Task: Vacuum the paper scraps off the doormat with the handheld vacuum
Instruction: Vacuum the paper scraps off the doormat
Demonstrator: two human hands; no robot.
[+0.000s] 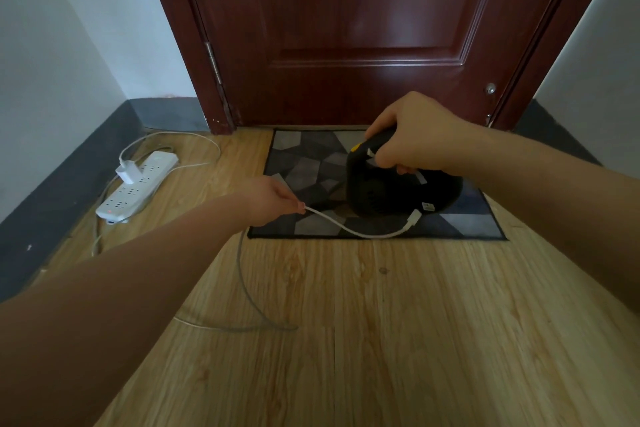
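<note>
Right hand (412, 135): clenched around handheld vacuum (398, 184) over doormat (304, 166)
Left hand (273, 199): pinching white cable (349, 229) plugged into vacuum

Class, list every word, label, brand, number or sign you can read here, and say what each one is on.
None can be read.
Small white label on the handheld vacuum: too small and blurred.
Markings on the power strip: too small to read.

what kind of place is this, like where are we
Probably a home entryway: a dark red door, a doormat before it on wood-look flooring, and a power strip by the wall.
</note>
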